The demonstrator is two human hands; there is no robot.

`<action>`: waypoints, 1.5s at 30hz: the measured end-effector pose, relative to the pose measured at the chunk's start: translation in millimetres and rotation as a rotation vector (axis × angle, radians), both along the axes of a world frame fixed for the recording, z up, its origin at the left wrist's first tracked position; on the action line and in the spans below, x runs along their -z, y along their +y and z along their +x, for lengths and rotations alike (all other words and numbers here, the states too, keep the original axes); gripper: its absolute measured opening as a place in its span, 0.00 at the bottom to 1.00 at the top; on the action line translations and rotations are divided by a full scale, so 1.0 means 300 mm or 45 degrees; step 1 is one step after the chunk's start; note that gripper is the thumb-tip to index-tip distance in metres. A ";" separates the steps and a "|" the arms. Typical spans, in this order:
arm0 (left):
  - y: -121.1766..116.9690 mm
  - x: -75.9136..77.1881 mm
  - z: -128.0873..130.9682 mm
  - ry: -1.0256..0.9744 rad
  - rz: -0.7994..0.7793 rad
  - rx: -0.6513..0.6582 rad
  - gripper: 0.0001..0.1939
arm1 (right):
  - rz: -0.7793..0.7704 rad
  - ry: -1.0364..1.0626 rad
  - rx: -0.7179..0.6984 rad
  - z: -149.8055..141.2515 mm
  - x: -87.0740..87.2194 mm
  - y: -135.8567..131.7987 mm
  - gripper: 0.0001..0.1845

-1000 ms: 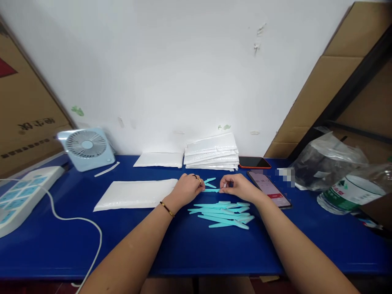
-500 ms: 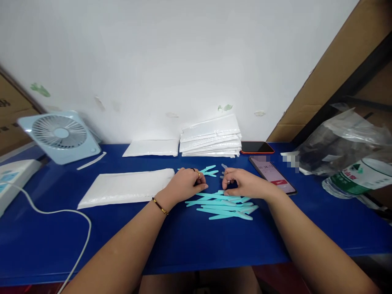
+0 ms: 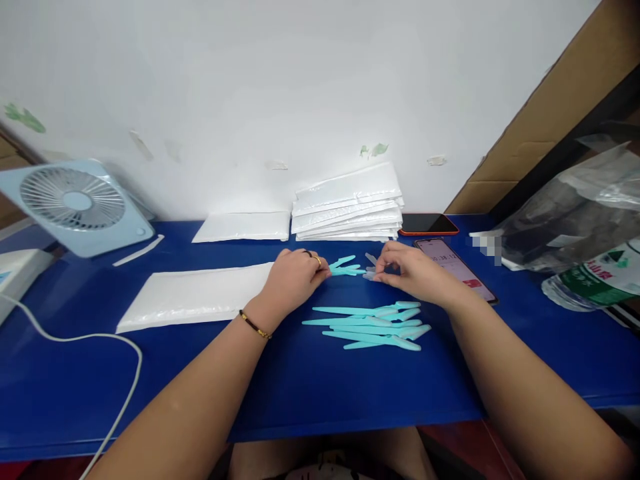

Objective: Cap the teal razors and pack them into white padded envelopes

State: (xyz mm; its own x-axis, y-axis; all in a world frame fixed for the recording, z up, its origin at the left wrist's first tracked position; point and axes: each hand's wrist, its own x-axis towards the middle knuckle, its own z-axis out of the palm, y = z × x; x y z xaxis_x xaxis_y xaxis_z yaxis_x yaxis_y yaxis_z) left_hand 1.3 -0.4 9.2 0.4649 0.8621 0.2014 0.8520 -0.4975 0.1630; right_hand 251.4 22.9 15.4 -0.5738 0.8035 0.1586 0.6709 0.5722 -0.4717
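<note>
My left hand, with rings and a wrist bracelet, is closed over the near ends of a few teal plastic sticks lying on the blue table. My right hand pinches small clear caps just right of those sticks. A pile of several teal sticks lies nearer to me, below both hands. A white padded envelope rests flat beside my left hand.
A stack of white envelopes and one more envelope lie by the wall. Two phones sit right of my right hand. A small fan and a white cable are at left; plastic bags at right.
Both hands moved away from the pile toward the far sticks. The left hand now covers the sticks' ends and the right hand has reached the clear caps. The camera shifted a little.
</note>
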 end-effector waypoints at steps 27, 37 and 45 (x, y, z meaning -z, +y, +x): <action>0.024 -0.004 -0.031 -0.099 0.025 -0.071 0.09 | -0.078 0.025 0.209 0.027 -0.008 0.000 0.12; -0.044 -0.036 -0.012 0.023 -0.317 0.213 0.09 | -0.202 -0.089 -0.251 -0.095 0.001 -0.061 0.09; 0.003 -0.002 -0.001 -0.071 0.011 -0.051 0.11 | -0.136 -0.009 0.124 0.035 -0.013 -0.006 0.13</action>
